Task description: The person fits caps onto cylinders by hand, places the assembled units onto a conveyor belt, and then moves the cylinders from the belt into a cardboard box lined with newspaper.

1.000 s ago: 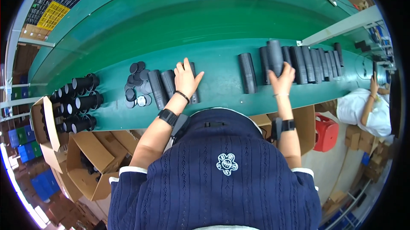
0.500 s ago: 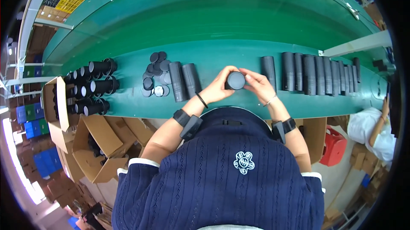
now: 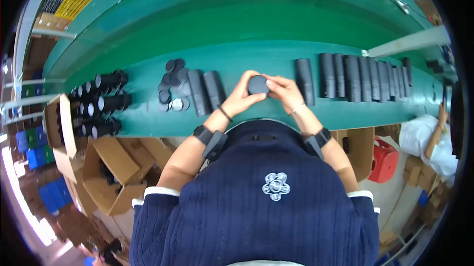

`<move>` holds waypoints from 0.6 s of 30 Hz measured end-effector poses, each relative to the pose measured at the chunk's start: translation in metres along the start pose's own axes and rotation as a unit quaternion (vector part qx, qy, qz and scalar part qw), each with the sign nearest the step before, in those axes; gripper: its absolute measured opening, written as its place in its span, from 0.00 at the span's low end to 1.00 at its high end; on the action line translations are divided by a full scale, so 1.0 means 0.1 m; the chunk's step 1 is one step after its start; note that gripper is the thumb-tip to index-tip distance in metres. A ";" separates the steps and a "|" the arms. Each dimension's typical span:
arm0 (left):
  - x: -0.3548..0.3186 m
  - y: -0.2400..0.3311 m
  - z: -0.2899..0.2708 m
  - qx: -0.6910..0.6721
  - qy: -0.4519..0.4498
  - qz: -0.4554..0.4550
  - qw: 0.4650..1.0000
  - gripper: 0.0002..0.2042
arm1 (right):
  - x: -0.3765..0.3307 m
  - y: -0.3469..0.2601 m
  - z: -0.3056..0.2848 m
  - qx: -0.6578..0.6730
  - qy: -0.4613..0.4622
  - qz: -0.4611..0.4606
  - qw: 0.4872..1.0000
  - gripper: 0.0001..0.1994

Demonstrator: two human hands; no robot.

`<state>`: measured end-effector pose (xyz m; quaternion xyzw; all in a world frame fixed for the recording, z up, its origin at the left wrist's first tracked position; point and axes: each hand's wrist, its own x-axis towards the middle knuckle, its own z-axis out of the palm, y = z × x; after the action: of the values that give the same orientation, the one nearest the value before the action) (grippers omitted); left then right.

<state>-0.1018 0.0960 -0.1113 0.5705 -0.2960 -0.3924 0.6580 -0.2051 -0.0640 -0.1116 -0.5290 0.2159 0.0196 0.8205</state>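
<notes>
**Both hands closed round one black tube at the near edge**

The step in hand looked like seating a round cap on a black tube (image 3: 258, 85), held end-on toward the camera. To do it well, I judged: keep the tube steady in one hand, square the cap to the mouth before pressing, and press evenly so it does not tilt.

Left hand (image 3: 242, 96): fingers curled narrow round the tube's left side, thumb on its lower side. A dark band sat on the wrist, a black strap device further up the forearm.

Right hand (image 3: 284, 92): fingers bent close over the top and right side of the tube, tips touching its round end. Both hands held the one tube; neither was spread open.

The tube sat above the green surface (image 3: 237, 29), close to its near edge and about midway along it, just in front of the person's chest.

Around it:
- Two black tubes (image 3: 206, 91) lay side by side just left of the left hand, beside a loose cluster of round caps (image 3: 173, 86).
- A row of black tubes (image 3: 363, 77) lay side by side toward the right end, one lone tube (image 3: 304, 81) nearest the right hand.
- A stack of tubes (image 3: 101, 103) lay at the left end, ends facing the camera.
- Open cardboard boxes (image 3: 106, 167) stood below the near edge, left.
- Another person in white (image 3: 424, 140) showed at far right.
</notes>
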 end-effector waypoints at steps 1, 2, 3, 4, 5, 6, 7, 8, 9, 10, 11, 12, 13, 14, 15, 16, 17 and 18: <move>0.04 -0.03 -0.04 0.039 -0.003 0.001 0.999 0.26 | 0.04 0.00 -0.04 0.037 -0.009 0.033 0.999 0.18; 0.07 0.00 -0.06 0.019 0.010 -0.014 1.000 0.26 | 0.05 0.09 -0.08 -0.015 -0.026 -0.049 0.998 0.22; 0.10 0.01 -0.03 -0.132 0.050 -0.052 0.989 0.25 | 0.03 0.13 -0.18 -0.128 -0.031 -0.118 0.984 0.33; 0.10 0.06 0.00 -0.241 0.047 -0.049 0.968 0.25 | -0.10 0.06 -0.15 -0.235 -0.040 -0.176 0.955 0.38; 0.13 0.11 0.03 -0.347 0.043 -0.049 0.936 0.25 | -0.18 -0.02 -0.12 -0.341 -0.049 -0.227 0.911 0.44; 0.19 0.11 0.03 -0.363 0.018 -0.041 0.931 0.25 | -0.18 0.02 -0.15 -0.319 -0.077 -0.202 0.923 0.48; 0.24 0.14 0.07 -0.366 0.008 -0.041 0.930 0.25 | -0.22 -0.03 -0.20 -0.323 -0.067 -0.203 0.922 0.48; 0.29 0.16 0.12 -0.349 0.028 -0.050 0.935 0.25 | -0.28 -0.09 -0.25 -0.294 -0.030 -0.201 0.934 0.46; 0.33 0.18 0.17 -0.333 0.047 -0.059 0.940 0.25 | -0.34 -0.15 -0.30 -0.265 0.008 -0.199 0.944 0.44; 0.35 0.24 0.19 -0.226 0.118 -0.086 0.963 0.26 | -0.44 -0.32 -0.38 -0.266 0.067 -0.195 0.941 0.40; 0.35 0.29 0.12 -0.096 0.156 -0.103 0.978 0.23 | -0.53 -0.47 -0.52 -0.243 0.125 -0.156 0.949 0.37; 0.33 0.12 -0.10 0.134 0.170 -0.074 0.973 0.23 | -0.64 -0.63 -0.68 -0.362 0.223 -0.218 0.878 0.35; 0.30 -0.03 -0.31 0.357 0.178 -0.038 0.916 0.24 | -0.73 -0.76 -0.92 -0.425 0.301 -0.253 0.815 0.34; 0.22 0.01 -0.39 0.500 0.198 -0.029 0.842 0.26 | -0.84 -0.91 -1.20 -0.415 0.354 -0.255 0.799 0.33; 0.12 0.06 -0.44 0.630 0.214 -0.018 0.746 0.28 | -0.98 -0.98 -1.58 -0.520 0.427 -0.261 0.692 0.33; 0.06 0.06 -0.50 0.646 0.220 -0.051 0.729 0.29 | -1.11 -1.02 -2.01 -0.548 0.472 -0.261 0.639 0.33; 0.03 0.05 -0.56 0.661 0.222 -0.083 0.712 0.30 | -1.28 -1.02 -2.50 -0.570 0.521 -0.219 0.597 0.34; -0.01 0.01 -0.59 0.673 0.221 -0.108 0.698 0.31 | -1.41 -1.00 -2.97 -0.573 0.555 -0.175 0.577 0.34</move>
<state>-0.0528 0.1278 -0.1208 0.9594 -0.2635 -0.0197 0.0983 -0.4058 -0.3408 -0.0764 -0.8243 0.4761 -0.3016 0.0543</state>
